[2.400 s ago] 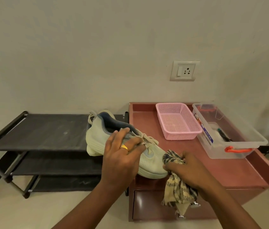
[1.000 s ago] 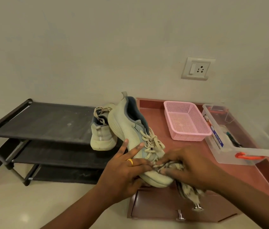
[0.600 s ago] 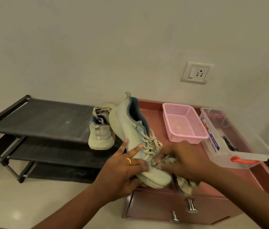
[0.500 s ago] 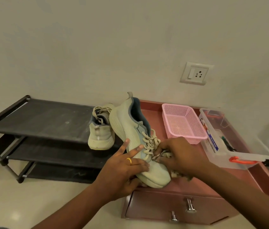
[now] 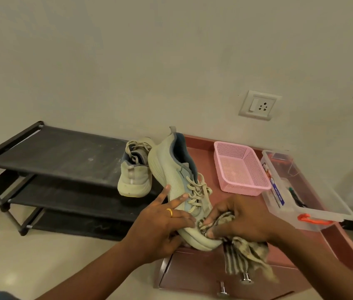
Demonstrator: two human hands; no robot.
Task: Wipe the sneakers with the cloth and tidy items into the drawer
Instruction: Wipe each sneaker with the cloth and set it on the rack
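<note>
**Printed label on the clear plastic box** (image 5: 288, 215), which stands at the right of the red-brown cabinet top (image 5: 202, 158). You can read one legend: "MULTI BOX". It is set in white capitals on a blue strip (image 5: 278, 194). The strip runs lengthwise along the box's left wall, the wall that faces the pink basket (image 5: 239, 169), so the letters lie sideways from where you stand. At the far end of the same label you see a red and white printed patch (image 5: 267, 171). Its print, and the finer lines beside the blue strip, are too small to read.
</note>
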